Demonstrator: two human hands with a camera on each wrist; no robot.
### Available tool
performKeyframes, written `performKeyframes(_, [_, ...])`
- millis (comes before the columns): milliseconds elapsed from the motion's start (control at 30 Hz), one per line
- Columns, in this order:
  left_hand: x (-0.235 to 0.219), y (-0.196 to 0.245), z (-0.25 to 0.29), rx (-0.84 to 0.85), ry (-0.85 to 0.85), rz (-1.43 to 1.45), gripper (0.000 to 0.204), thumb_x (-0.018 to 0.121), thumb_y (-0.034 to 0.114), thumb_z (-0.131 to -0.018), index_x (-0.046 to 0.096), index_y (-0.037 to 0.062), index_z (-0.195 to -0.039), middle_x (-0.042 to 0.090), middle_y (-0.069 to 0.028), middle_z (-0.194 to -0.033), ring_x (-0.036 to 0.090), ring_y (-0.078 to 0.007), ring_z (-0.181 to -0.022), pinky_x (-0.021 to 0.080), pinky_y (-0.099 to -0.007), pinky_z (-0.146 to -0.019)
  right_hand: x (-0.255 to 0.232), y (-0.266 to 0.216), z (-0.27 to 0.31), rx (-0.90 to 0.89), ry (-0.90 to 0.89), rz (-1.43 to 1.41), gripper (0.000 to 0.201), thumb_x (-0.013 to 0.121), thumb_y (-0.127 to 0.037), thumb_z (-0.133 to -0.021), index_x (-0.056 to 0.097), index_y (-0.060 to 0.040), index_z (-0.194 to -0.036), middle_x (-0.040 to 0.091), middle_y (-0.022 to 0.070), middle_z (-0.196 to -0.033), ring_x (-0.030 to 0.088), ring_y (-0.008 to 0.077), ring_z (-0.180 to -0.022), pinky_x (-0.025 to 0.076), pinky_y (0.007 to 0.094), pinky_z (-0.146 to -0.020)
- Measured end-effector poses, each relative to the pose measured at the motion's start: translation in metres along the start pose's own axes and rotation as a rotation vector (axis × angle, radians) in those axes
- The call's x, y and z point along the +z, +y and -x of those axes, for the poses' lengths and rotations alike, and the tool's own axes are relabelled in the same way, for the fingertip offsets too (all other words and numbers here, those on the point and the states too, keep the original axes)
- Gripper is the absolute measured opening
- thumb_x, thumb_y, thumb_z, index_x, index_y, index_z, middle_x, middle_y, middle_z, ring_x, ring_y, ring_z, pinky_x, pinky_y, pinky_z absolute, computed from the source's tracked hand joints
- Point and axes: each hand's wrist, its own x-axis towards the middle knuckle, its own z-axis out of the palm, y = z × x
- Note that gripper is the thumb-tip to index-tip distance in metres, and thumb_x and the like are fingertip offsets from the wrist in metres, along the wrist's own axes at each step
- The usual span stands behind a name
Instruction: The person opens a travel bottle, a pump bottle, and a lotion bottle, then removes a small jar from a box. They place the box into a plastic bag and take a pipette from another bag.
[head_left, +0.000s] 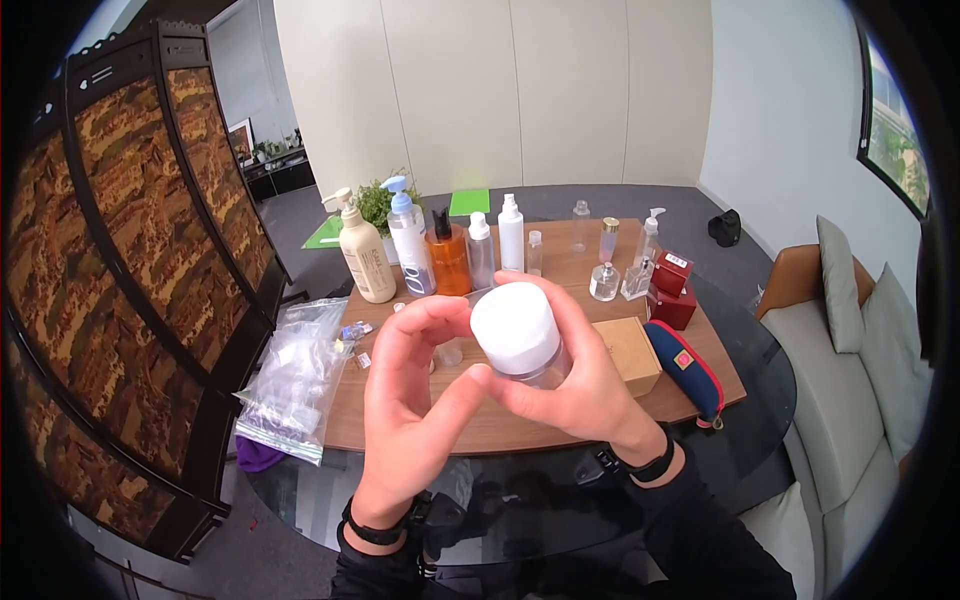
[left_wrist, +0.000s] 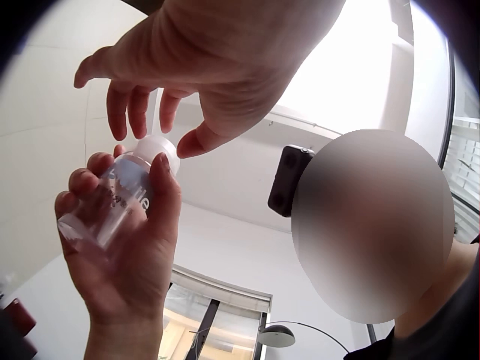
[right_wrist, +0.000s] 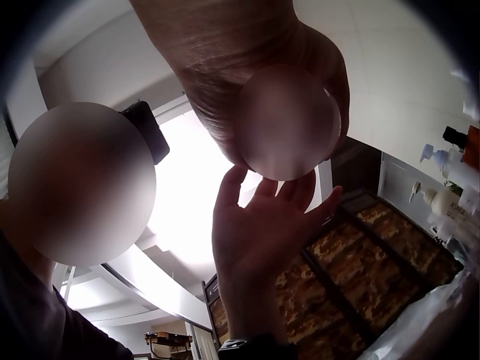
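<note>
My right hand [head_left: 590, 385] grips a clear bottle [left_wrist: 112, 206] with a white cap [head_left: 515, 320], raised above the table. In the left wrist view, its fingers and thumb wrap the body, and printed lettering shows on the side. The round bottom of the bottle [right_wrist: 289, 124] faces the right wrist camera. Around the cap curves my left hand [head_left: 410, 400], its fingers bent loosely and spread. The left wrist view has those fingertips just above the cap [left_wrist: 159, 148], with the left thumb tip close beside it.
On the wooden table [head_left: 480, 428] stand several pump and spray bottles, including an amber bottle [head_left: 448, 262]. Small glass bottles, red boxes [head_left: 672, 300], a cardboard box [head_left: 628, 352] and a navy pouch [head_left: 685, 368] lie to the right. A plastic bag [head_left: 290, 375] lies at left.
</note>
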Motion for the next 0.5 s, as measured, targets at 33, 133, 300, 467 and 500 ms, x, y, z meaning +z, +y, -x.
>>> performKeyframes(33, [0.0004,-0.0006,0.0002,-0.001,0.002,0.005,0.047,0.064,-0.003,-0.080,0.047,0.0003,-0.124,0.054,-0.0087,-0.118,0.050,-0.0195,-0.114,0.035,-0.0361,-0.103,-0.0002,0.0008,0.0002,-0.008,-0.004,0.015,0.078,0.077,-0.013,-0.076,0.033,-0.0060,-0.140,0.049,0.0096,-0.128,0.048,0.0180,-0.120,0.040,0.0342,-0.099])
performKeyframes(133, [0.0007,0.0024,-0.0018,-0.015,-0.051,0.010,0.050,0.064,-0.003,-0.080,0.046,0.0000,-0.126,0.052,-0.0105,-0.125,0.048,-0.0207,-0.119,0.033,-0.0373,-0.106,0.0002,-0.0013,0.0003,0.026,-0.026,-0.019,0.080,0.077,-0.014,-0.075,0.032,-0.0067,-0.141,0.048,0.0108,-0.129,0.047,0.0194,-0.121,0.039,0.0349,-0.100])
performKeyframes(300, [0.0026,0.0043,0.0007,-0.090,-0.070,0.002,0.054,0.067,0.000,-0.081,0.044,-0.0001,-0.130,0.050,-0.0114,-0.130,0.047,-0.0212,-0.122,0.033,-0.0371,-0.106,0.0018,-0.0033,0.0005,0.025,-0.035,-0.039,0.082,0.076,-0.012,-0.075,0.030,-0.0074,-0.142,0.048,0.0116,-0.130,0.046,0.0200,-0.122,0.038,0.0354,-0.101])
performKeyframes(467, [-0.0009,0.0005,0.0005,0.013,-0.106,-0.155,0.062,0.070,0.002,-0.079,0.040,0.0003,-0.133,0.048,-0.0133,-0.133,0.046,-0.0212,-0.124,0.033,-0.0375,-0.106,0.0008,-0.0050,0.0028,0.031,-0.094,0.016,0.086,0.076,-0.010,-0.074,0.026,-0.0079,-0.145,0.046,0.0121,-0.132,0.046,0.0204,-0.122,0.038,0.0360,-0.101])
performKeyframes(500, [-0.0005,-0.0003,0.0010,0.023,-0.103,-0.167,0.064,0.071,0.002,-0.078,0.040,0.0003,-0.134,0.048,-0.0135,-0.133,0.046,-0.0211,-0.124,0.033,-0.0375,-0.106,0.0031,-0.0044,0.0035,0.031,-0.096,0.005,0.087,0.076,-0.010,-0.074,0.026,-0.0079,-0.145,0.046,0.0122,-0.132,0.046,0.0207,-0.122,0.038,0.0361,-0.101])
